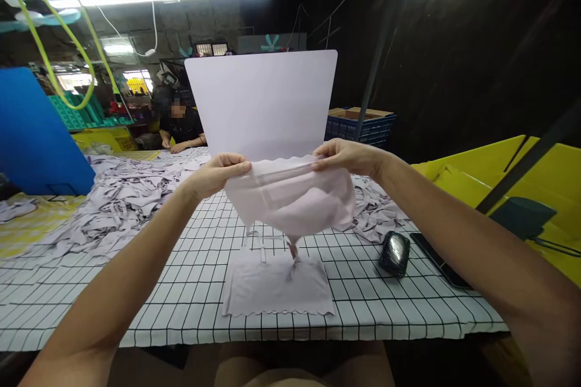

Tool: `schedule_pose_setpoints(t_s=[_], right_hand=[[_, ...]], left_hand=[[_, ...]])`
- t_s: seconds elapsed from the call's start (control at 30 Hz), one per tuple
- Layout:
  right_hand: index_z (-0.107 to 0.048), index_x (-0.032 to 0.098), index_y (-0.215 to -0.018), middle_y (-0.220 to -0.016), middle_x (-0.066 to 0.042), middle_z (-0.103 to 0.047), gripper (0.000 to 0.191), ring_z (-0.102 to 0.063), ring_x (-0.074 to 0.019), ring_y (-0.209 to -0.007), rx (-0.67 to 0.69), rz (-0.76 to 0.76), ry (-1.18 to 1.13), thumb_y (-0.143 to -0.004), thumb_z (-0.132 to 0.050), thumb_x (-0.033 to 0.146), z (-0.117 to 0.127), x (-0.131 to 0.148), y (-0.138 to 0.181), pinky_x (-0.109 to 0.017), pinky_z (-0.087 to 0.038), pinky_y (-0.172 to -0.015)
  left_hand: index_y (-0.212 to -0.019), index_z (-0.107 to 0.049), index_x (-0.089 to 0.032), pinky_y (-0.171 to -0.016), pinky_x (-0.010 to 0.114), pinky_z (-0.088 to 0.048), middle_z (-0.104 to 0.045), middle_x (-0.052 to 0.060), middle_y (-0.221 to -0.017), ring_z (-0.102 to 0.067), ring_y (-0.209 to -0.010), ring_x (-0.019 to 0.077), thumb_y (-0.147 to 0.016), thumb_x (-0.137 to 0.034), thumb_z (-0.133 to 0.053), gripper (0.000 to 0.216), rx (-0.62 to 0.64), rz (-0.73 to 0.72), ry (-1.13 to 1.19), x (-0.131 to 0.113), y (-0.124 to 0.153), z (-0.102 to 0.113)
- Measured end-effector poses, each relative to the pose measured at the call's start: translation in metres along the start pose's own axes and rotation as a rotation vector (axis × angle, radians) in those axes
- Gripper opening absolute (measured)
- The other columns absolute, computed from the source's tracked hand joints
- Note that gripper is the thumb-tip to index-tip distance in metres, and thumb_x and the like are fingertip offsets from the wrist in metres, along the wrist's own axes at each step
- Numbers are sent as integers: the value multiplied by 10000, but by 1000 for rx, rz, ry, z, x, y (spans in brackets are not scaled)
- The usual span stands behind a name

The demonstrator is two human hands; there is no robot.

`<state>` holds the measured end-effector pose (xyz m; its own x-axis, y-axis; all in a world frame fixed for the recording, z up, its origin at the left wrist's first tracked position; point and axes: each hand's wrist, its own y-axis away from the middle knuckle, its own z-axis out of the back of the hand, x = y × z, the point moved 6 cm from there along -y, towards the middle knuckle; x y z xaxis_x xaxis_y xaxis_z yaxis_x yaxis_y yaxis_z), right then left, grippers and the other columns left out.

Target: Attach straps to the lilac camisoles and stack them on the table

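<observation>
Between my two hands a pale lilac strappy top (290,193) is stretched out above the table, its scalloped edge uppermost. My left hand (222,169) pinches that edge near its left end, thumb in front. Farther along the same edge, my right hand (347,157) pinches it between thumb and fingers. Thin straps dangle from the held top. Under it, a similar pale top (278,287) lies flat near the table's front edge, its scalloped hem facing me. Part of this lower top is covered by the hanging straps.
A white board (263,103) stands upright behind my hands. Heaps of pale garments lie left (131,193) and right (376,211) on the checked tablecloth (181,308). At right are a shiny black object (394,253) and a dark flat device (438,260). A co-worker (181,124) sits across the table.
</observation>
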<state>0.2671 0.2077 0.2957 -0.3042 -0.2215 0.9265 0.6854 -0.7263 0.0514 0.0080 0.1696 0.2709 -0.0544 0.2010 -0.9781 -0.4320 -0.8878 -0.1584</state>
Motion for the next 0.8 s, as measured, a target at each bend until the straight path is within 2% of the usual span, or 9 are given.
schedule_pose_setpoints(t_s=[0.07, 0.13, 0.2, 0.27, 0.37, 0.5, 0.63, 0.73, 0.8], right_hand=[[-653, 140, -652, -622, 29, -587, 402, -528, -79, -581, -77, 44, -2, -636, -900, 457, 17, 1, 5, -218, -397, -526], [-690, 148, -700, -670, 16, -618, 351, -548, -90, -636, -81, 64, 80, -643, -903, 421, 15, 5, 3, -218, -419, -559], [-747, 173, -879, -847, -18, -692, 355, -605, -126, -791, -8, 103, 136, -634, -912, 371, -7, 11, -8, -228, -479, -660], [-734, 209, -1062, -1012, -31, -707, 485, -621, -152, -932, 113, 183, 72, -632, -912, 347, -38, 18, -23, -254, -511, -770], [-730, 156, -940, -869, -19, -688, 402, -618, -129, -803, 166, 229, -52, -645, -902, 369, -62, 22, -42, -251, -499, -706], [-654, 133, -713, -731, 6, -626, 361, -563, -97, -683, -37, 178, -158, -619, -918, 362, -30, 17, -45, -238, -456, -620], [-635, 149, -720, -765, 9, -610, 359, -554, -97, -744, -81, 262, -260, -625, -916, 350, -4, 28, -31, -232, -469, -670], [-664, 172, -768, -745, 12, -600, 337, -527, -95, -698, -121, 269, -136, -646, -906, 372, 1, 39, -23, -240, -450, -614], [-703, 187, -794, -754, -7, -626, 319, -536, -118, -699, -132, 228, 32, -651, -900, 394, 2, 42, -17, -266, -447, -596]], left_hand=[[-802, -730, -120, -484, 167, -468, -659, 12, -642, -591, -531, 87, -682, -475, -877, 403, 40, 50, -63, -3, 7, 7], [-848, -744, -125, -534, 177, -499, -696, 31, -713, -629, -595, 102, -711, -451, -864, 374, 72, 66, -142, -7, 8, 2], [-819, -736, -126, -516, 153, -462, -673, 12, -690, -599, -583, 79, -763, -428, -831, 322, 77, 25, -219, -16, 1, -12], [-794, -728, -124, -471, 137, -401, -631, -12, -637, -547, -542, 58, -759, -406, -836, 304, 82, -19, -273, -25, -10, -25], [-849, -750, -125, -474, 144, -402, -671, 4, -680, -574, -566, 73, -688, -357, -887, 314, 144, 45, -317, -24, -17, -29], [-852, -774, -127, -538, 164, -476, -730, 50, -761, -643, -639, 110, -674, -367, -894, 321, 140, 177, -287, -9, 1, 4], [-797, -761, -131, -578, 164, -508, -723, 45, -759, -640, -650, 102, -634, -390, -920, 345, -4, 84, -175, -15, 21, 37], [-722, -720, -131, -500, 155, -479, -677, 30, -694, -601, -574, 88, -600, -419, -931, 377, -101, 41, -160, -27, 28, 51], [-689, -697, -135, -457, 161, -460, -643, 24, -656, -577, -535, 88, -626, -423, -914, 366, -97, 42, -210, -35, 31, 53]])
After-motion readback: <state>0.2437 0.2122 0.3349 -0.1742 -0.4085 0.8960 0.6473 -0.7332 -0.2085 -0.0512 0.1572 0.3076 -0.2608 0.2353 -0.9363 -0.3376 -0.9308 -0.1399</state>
